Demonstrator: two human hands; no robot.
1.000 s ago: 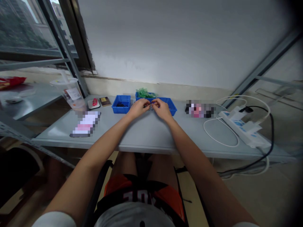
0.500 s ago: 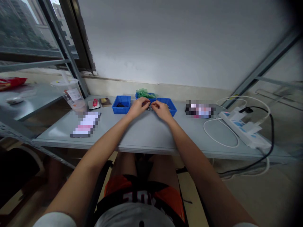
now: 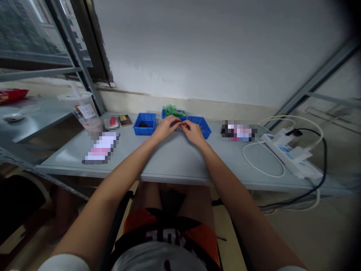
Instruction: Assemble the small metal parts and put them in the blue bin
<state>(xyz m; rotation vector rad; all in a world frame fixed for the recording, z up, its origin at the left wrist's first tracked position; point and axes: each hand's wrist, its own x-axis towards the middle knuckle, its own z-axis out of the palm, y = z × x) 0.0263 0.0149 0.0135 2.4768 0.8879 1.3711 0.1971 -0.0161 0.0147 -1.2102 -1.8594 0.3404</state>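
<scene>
My left hand (image 3: 167,127) and my right hand (image 3: 191,130) meet fingertip to fingertip above the table, both with pinched fingers. Whatever sits between them is too small to make out. Small shiny metal pieces (image 3: 178,129) show just under the fingertips. Behind the hands is a blue bin with green plastic pieces (image 3: 173,110). A blue bin (image 3: 144,131) of small dark parts stands left of my left hand. Another blue bin (image 3: 207,133) holding small metallic bits is partly covered by my right hand.
A phone (image 3: 101,148) and a drink cup (image 3: 87,113) are at the left. A small brown packet (image 3: 125,120) lies near the wall. To the right are a blurred device (image 3: 238,131), a white cable (image 3: 263,175) and a power strip (image 3: 293,158). Metal posts frame both sides.
The fingertips of both hands have drawn slightly closer and now touch or overlap. The bins and other things on the table stay put; the view has shifted a little.
</scene>
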